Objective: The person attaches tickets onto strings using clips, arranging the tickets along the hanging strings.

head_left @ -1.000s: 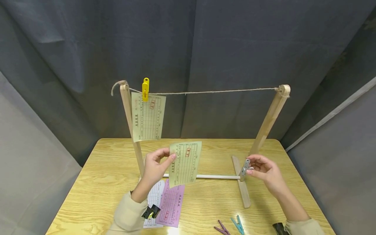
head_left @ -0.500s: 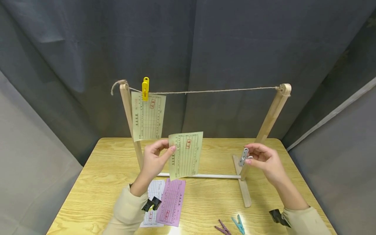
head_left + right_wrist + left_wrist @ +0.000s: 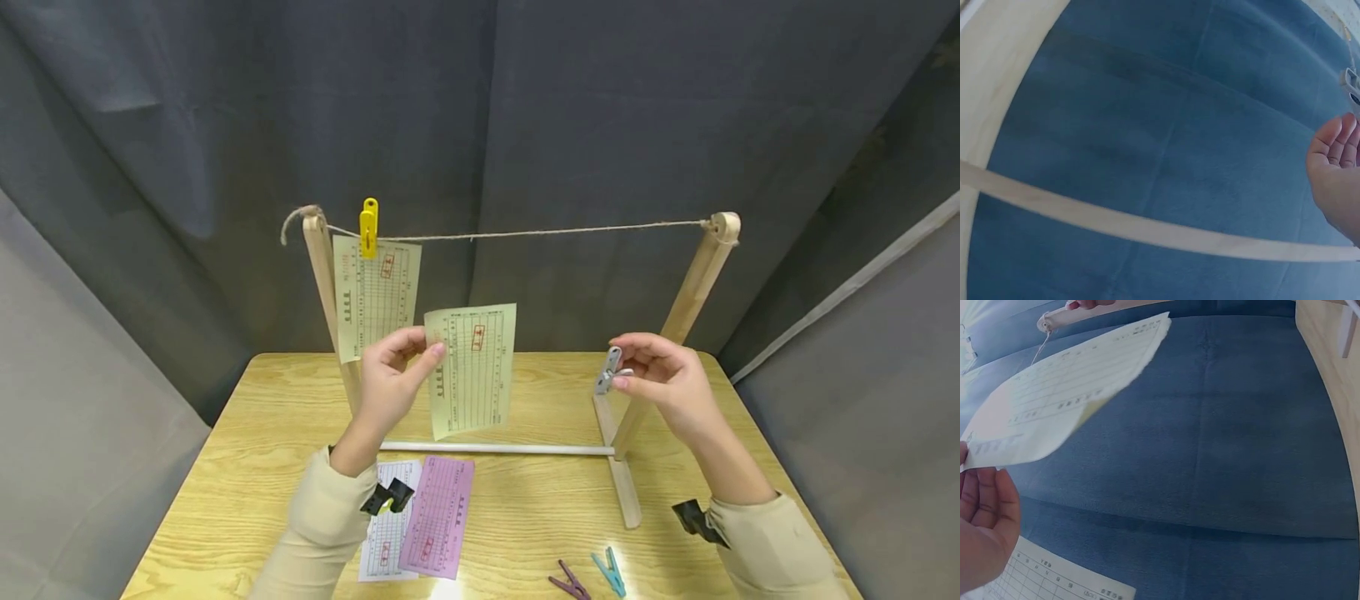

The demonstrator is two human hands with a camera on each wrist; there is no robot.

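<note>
My left hand [image 3: 392, 375] pinches the left edge of a yellow printed form [image 3: 474, 371], held upright below the string [image 3: 540, 233]. In the left wrist view the same form [image 3: 1072, 387] runs out from the fingers, bent along its length. My right hand [image 3: 666, 379] grips a grey clothespin [image 3: 608, 371] between thumb and fingers, in front of the right post. At the string's left end, a yellow clothespin [image 3: 368, 229] fastens another yellow form [image 3: 375, 292], partly behind my left hand. The right wrist view shows only part of the grey clothespin [image 3: 1351, 84] at its edge.
Two wooden posts carry the string; the right post [image 3: 693, 287] stands on a flat foot [image 3: 624, 492], and a white rod [image 3: 510, 449] joins the stand low down. A pink form [image 3: 442, 517] overlaps a white form [image 3: 386, 533] on the table. Purple [image 3: 570, 581] and teal [image 3: 610, 572] clothespins lie near the front.
Both hands have risen toward the string, the left with the yellow form and the right with the grey clothespin. The right hand has also shifted slightly left.
</note>
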